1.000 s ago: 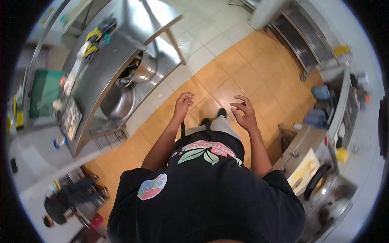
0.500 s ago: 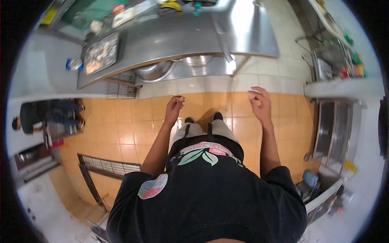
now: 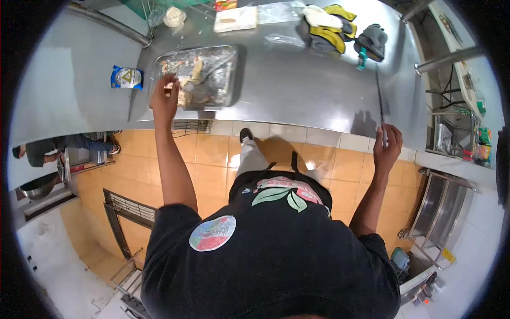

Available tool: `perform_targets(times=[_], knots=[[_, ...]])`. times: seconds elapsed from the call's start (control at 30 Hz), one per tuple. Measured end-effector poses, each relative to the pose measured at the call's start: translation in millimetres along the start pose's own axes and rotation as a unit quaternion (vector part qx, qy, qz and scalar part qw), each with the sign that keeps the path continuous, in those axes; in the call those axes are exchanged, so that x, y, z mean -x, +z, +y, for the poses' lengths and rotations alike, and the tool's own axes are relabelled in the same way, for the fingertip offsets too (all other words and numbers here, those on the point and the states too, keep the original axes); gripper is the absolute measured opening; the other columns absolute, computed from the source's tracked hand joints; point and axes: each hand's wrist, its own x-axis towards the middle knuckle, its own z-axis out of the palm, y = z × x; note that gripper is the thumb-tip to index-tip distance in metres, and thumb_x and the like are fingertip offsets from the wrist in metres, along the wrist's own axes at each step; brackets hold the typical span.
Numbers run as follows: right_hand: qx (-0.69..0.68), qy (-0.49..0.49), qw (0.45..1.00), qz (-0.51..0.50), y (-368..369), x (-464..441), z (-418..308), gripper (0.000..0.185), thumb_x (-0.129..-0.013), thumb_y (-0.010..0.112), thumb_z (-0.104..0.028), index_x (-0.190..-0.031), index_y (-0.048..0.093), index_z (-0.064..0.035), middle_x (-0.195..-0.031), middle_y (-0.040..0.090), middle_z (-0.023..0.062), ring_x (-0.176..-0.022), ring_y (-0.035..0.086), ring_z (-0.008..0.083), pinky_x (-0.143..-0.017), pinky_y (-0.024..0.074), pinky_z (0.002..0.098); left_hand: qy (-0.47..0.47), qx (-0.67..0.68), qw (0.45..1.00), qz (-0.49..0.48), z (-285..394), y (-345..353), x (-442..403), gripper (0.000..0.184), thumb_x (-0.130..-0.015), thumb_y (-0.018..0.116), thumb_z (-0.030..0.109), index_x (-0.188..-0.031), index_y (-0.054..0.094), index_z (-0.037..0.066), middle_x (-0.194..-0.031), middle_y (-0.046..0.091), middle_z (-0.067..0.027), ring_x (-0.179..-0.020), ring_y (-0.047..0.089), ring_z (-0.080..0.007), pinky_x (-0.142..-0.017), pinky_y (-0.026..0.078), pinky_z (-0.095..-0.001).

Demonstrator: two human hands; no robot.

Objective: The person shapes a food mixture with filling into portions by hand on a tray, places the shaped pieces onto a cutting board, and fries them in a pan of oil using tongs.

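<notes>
My left hand (image 3: pixel 166 101) hovers at the left side of a shallow rectangular tray (image 3: pixel 231 80), fingers curled and thumb apart, with nothing seen in it. Inside the tray lie pale and orange food pieces (image 3: pixel 188 87) and a utensil with a long handle (image 3: pixel 215 68). At the table's front right edge, my right hand (image 3: pixel 388 144) closes its fingers around the near end of a long, thin knife (image 3: pixel 380 98). The blade points away from me across the steel table. The fingers partly hide its handle.
On the steel table (image 3: pixel 297 95) are yellow-and-grey gloves (image 3: pixel 332 40), a grey bundle with a green strap (image 3: pixel 372 41), a white board (image 3: pixel 236 19) and a plastic wrapper (image 3: pixel 284 41). A blue packet (image 3: pixel 127 77) sits left. Another person (image 3: pixel 58 148) stands far left.
I have come closer to the steel table. My left hand has moved forward to the tray, and my right hand has moved right and closed on the knife at the edge.
</notes>
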Motion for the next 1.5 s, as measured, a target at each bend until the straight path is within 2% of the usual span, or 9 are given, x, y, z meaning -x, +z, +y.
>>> perform_targets(times=[0.17,0.3,0.37,0.53,0.77,0.87,1.07,1.37,1.5], knots=[[-0.099,-0.014,0.994,-0.052,90,-22,-121,0.02,-0.077,0.066,-0.01,-0.096,0.066,-0.0055,-0.099,0.061,0.0121,-0.094,0.056,0.0277,-0.083,0.0439,0.037,0.029,-0.095,0.965,-0.241,-91,1,-85,0.032,-0.071,0.067,0.008,-0.102,0.063,0.012,-0.098,0.064,-0.0085,-0.094,0.06,-0.0272,-0.08,0.047,-0.0356],[-0.166,-0.109,0.973,-0.117,159,-48,-229,0.023,-0.073,0.069,-0.014,-0.095,0.067,-0.0107,-0.103,0.059,0.0088,-0.093,0.053,0.026,-0.078,0.0455,0.0358,0.103,-0.147,0.932,-0.316,-119,22,-95,0.035,-0.064,0.071,0.01,-0.098,0.064,0.011,-0.094,0.064,-0.008,-0.09,0.061,-0.0261,-0.076,0.047,-0.036],[-0.196,-0.193,0.944,-0.181,178,-65,-271,0.023,-0.073,0.069,-0.012,-0.096,0.068,-0.0111,-0.106,0.056,0.0061,-0.097,0.051,0.0246,-0.078,0.0444,0.0334,0.041,-0.138,0.92,-0.365,-107,18,-105,0.032,-0.064,0.071,0.01,-0.095,0.064,0.011,-0.091,0.064,-0.0084,-0.087,0.061,-0.0257,-0.074,0.047,-0.036],[-0.006,-0.338,0.897,-0.285,224,-91,-322,0.021,-0.072,0.066,-0.013,-0.093,0.068,-0.0108,-0.113,0.051,0.0037,-0.107,0.042,0.0211,-0.084,0.0358,0.0358,0.046,-0.149,0.887,-0.434,-101,11,-118,0.025,-0.062,0.073,0.01,-0.085,0.064,0.008,-0.085,0.063,-0.0087,-0.083,0.061,-0.0255,-0.069,0.046,-0.036],[0.117,-0.417,0.842,-0.322,249,-101,-335,0.018,-0.076,0.058,-0.013,-0.091,0.068,-0.0118,-0.105,0.054,0.0035,-0.108,0.042,0.0198,-0.083,0.0334,0.0357,0.067,-0.019,0.961,-0.268,-87,-21,-112,0.019,-0.068,0.071,0.011,-0.083,0.062,0.005,-0.085,0.063,-0.0103,-0.081,0.061,-0.0266,-0.069,0.045,-0.034],[0.063,-0.406,0.855,-0.316,241,-98,-335,0.019,-0.076,0.057,-0.012,-0.093,0.066,-0.0104,-0.094,0.057,0.0047,-0.093,0.054,0.0215,-0.076,0.0422,0.0364,0.04,0.078,0.987,-0.138,-85,-32,-92,0.016,-0.072,0.07,0.011,-0.082,0.061,0.004,-0.085,0.063,-0.0095,-0.079,0.059,-0.0257,-0.068,0.044,-0.0332],[-0.147,-0.367,0.846,-0.359,224,-84,-344,0.021,-0.076,0.056,-0.007,-0.096,0.061,-0.0051,-0.086,0.056,0.0085,-0.07,0.061,0.0279,-0.06,0.0514,0.0385,0.038,0.035,0.983,0.177,-89,-7,-12,0.021,-0.07,0.073,0.003,-0.085,0.059,0.005,-0.087,0.062,-0.0091,-0.081,0.056,-0.025,-0.075,0.042,-0.0339],[-0.146,-0.412,0.777,-0.453,236,-76,-347,0.022,-0.074,0.053,-0.001,-0.095,0.06,-0.0036,-0.092,0.055,0.0096,-0.077,0.063,0.0285,-0.066,0.0537,0.0363,0.022,0.01,0.968,0.249,-83,24,3,0.021,-0.073,0.072,0.003,-0.088,0.057,0.005,-0.087,0.06,-0.0094,-0.081,0.053,-0.024,-0.072,0.041,-0.0326],[-0.214,-0.374,0.785,-0.444,240,-67,-347,0.02,-0.074,0.052,0.0,-0.092,0.06,-0.0029,-0.088,0.056,0.0123,-0.075,0.061,0.0325,-0.065,0.0503,0.0414,0.001,0.006,0.964,0.265,-80,29,0,0.021,-0.074,0.071,0.003,-0.088,0.056,0.004,-0.085,0.059,-0.0084,-0.076,0.05,-0.0224,-0.068,0.041,-0.0312]])
